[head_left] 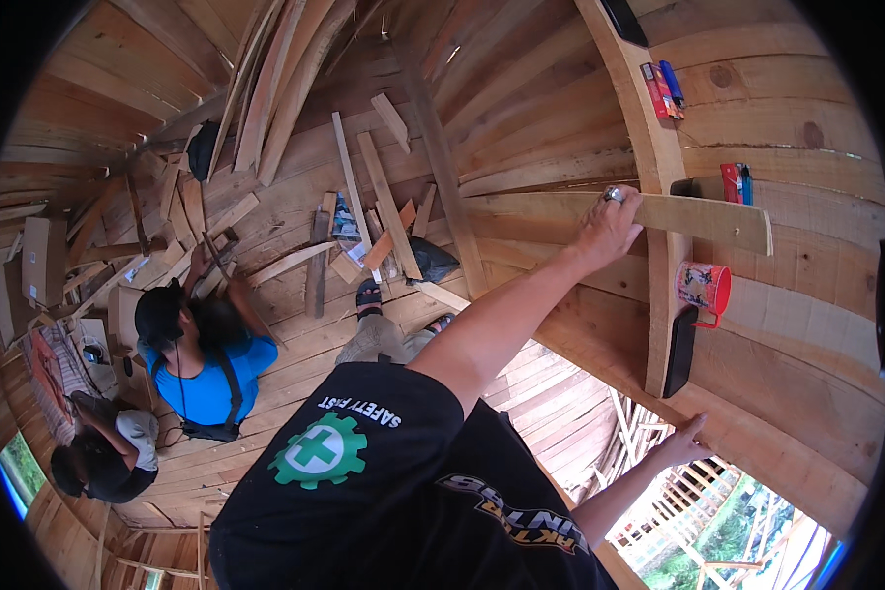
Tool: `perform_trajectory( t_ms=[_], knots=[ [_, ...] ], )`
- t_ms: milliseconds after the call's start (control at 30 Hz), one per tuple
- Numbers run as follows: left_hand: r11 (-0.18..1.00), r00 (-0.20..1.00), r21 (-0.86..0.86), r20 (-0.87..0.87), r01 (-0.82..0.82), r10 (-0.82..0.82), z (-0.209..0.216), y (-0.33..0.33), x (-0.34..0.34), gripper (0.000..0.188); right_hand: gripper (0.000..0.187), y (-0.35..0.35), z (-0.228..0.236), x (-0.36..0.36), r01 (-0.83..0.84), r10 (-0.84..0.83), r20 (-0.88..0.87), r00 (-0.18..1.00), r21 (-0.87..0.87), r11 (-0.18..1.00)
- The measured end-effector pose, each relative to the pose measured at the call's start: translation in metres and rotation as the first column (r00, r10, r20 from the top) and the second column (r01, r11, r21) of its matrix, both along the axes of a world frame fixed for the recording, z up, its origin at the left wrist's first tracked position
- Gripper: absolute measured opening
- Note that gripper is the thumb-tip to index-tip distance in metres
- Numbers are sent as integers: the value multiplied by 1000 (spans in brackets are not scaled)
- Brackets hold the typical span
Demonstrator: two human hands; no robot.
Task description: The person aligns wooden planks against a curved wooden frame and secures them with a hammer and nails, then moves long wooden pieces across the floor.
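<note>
My left hand [610,221], with a ring on one finger, grips the top edge of a long wooden board [723,218]. That board lies across an upright post [662,162], flat along the plank wall. My right hand [683,447] is lower down, its visible fingers stretched out along the lower edge of a wooden beam [747,433] above the opening. A patterned cup with a red rim [705,288] stands just below the board, next to the post. Below the cup, a black phone-like slab [679,351] leans at the post's foot.
A red pack [662,90] with a blue lighter sits on a ledge. Another red pack [732,184] is near the board. A person in a blue shirt [206,364] and another person in black [108,452] crouch at left among wood offcuts [383,182]. Tall boards [290,79] lean beyond.
</note>
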State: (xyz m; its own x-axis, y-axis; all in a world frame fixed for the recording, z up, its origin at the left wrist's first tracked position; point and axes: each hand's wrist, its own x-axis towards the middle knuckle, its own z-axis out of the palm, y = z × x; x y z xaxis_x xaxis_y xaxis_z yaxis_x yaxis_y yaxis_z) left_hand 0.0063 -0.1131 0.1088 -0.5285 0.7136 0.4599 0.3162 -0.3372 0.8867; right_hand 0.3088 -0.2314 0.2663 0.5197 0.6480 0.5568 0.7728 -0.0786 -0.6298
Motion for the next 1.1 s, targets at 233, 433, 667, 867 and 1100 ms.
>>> perform_trajectory(
  t_ms=[233,433,667,867,1100],
  knots=[
    [998,945,-46,-320,52,-64,21,6,-44,45,64,10,-1,-7,-75,74,19,997,50,996],
    [977,883,-175,-431,119,-184,29,16,-48,49,59,6,1,-5,-64,65,-5,998,103,993],
    [945,840,-300,-474,129,-265,45,15,-50,53,62,6,0,-6,-14,25,-79,997,145,989],
    [968,826,-214,-515,135,-229,41,18,-50,49,63,4,4,-7,-31,38,-100,994,75,997],
    [947,824,-299,-503,116,-260,47,17,-48,54,68,-19,-10,11,-119,172,-340,925,173,978]
  ],
)
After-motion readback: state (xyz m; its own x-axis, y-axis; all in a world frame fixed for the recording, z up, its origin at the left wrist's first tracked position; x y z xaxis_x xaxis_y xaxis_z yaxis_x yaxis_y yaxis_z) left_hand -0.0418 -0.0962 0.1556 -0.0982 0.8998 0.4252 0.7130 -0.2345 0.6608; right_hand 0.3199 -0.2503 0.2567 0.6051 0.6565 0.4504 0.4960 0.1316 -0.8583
